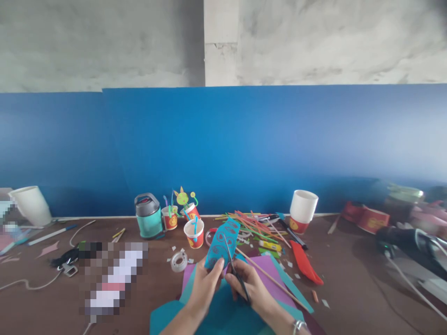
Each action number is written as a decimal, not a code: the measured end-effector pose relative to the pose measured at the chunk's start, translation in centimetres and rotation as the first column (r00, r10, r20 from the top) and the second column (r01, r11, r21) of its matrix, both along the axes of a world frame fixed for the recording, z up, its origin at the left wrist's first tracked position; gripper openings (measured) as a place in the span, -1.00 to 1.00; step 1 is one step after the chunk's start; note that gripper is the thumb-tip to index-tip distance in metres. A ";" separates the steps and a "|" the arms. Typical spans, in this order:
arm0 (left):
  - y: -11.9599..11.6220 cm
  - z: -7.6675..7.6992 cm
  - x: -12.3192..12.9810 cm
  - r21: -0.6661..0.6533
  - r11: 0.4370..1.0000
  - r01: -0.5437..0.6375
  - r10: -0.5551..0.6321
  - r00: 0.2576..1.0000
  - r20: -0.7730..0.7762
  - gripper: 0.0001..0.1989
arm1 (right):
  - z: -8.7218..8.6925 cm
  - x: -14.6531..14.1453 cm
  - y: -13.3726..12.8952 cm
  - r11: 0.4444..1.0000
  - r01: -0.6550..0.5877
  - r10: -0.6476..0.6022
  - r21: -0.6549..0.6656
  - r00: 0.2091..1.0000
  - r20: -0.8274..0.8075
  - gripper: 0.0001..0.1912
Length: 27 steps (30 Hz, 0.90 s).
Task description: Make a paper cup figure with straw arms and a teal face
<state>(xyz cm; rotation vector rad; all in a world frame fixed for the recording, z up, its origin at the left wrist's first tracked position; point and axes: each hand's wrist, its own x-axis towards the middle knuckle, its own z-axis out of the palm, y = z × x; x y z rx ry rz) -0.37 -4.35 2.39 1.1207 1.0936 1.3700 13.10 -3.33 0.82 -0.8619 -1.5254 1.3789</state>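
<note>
A strip of blue paper point(220, 239) with dark oval and round outlines drawn on it is pinched at its lower end by my left hand point(208, 279). My right hand point(246, 281) grips black-handled scissors point(238, 279), whose blades lie over the paper strip. Whether the blades are cutting into it I cannot make out. Below both hands lie sheets of teal paper point(167, 316) and purple paper point(270, 274). A thin wooden stick point(279, 284) rests across the sheets to the right of my hands.
A tape roll point(179, 261) and a decorated paper cup point(194, 234) stand left of the strip. Behind are a teal jar point(148, 218) and colourful pipe cleaners point(249, 223). Stacked white cups point(303, 209) and a red balloon-like piece point(305, 263) are to the right. A blue partition point(244, 149) closes the back.
</note>
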 end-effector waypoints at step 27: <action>0.2 -0.7 -0.2 0.024 0.999 0.027 -0.029 0.998 0.056 -0.56 | 0.1 0.2 -0.1 1.000 -0.019 0.019 0.003 0.999 0.044 -0.50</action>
